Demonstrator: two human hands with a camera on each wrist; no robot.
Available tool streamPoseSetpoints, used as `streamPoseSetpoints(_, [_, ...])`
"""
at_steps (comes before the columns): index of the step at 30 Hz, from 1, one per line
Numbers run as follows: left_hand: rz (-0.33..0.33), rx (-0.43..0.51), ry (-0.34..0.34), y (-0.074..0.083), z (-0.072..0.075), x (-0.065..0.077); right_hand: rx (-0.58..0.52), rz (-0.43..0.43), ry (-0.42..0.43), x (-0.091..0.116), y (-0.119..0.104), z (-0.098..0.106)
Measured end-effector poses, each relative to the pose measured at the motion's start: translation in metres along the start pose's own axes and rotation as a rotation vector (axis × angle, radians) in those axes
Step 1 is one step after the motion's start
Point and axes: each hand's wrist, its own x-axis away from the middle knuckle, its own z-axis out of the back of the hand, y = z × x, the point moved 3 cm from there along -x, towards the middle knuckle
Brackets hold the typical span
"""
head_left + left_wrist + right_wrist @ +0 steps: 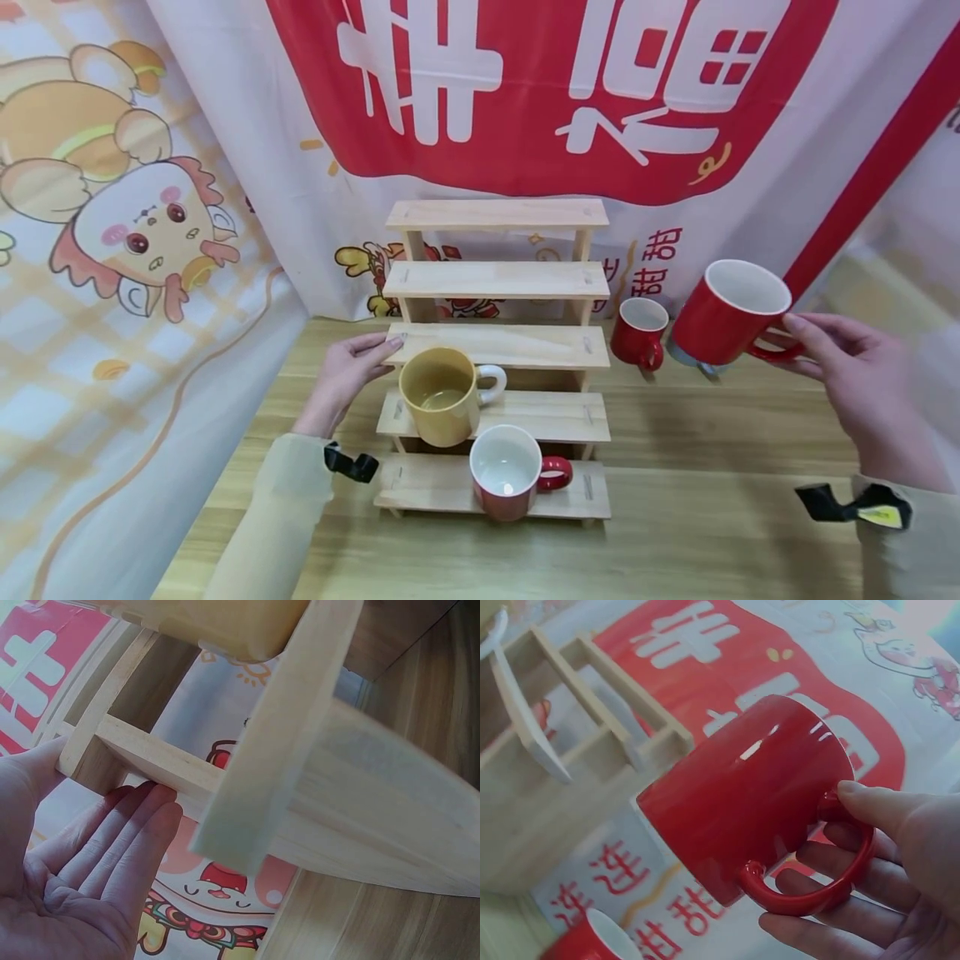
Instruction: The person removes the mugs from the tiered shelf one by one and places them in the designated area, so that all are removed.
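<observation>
My right hand (851, 367) holds a red mug (731, 312) by its handle, to the right of a light wooden stepped shelf (498, 279). In the right wrist view this mug (750, 795) is tilted, thumb on top of the handle. With thumb above and fingers beneath, my left hand (352, 371) grips the left end of the shelf's middle step; the left wrist view shows its fingers (131, 847) against the wood. A yellow mug (440, 396) with a white handle stands on the second step from the bottom. On the bottom step stands a red mug (506, 473) with white inside.
A smaller red mug (639, 333) stands on the wooden table (697, 467) right of the shelf. Beside it, a light blue mug (690, 358) is mostly hidden behind the held mug. Printed cloths (247, 167) hang at the back and left.
</observation>
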Motion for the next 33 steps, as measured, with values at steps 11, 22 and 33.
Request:
streamPoseSetpoints(11, [-0.020,0.011,0.008,0.000,-0.002,-0.002,0.168,-0.039,0.227,-0.028,-0.005,0.030])
streamPoseSetpoints(22, [-0.015,0.013,0.012,-0.001,-0.001,-0.003,0.229,-0.192,0.315,-0.080,0.014,0.055])
streamPoseSetpoints(33, [-0.011,0.015,0.005,-0.003,0.000,-0.002,-0.199,-0.206,0.398,-0.105,0.078,0.073])
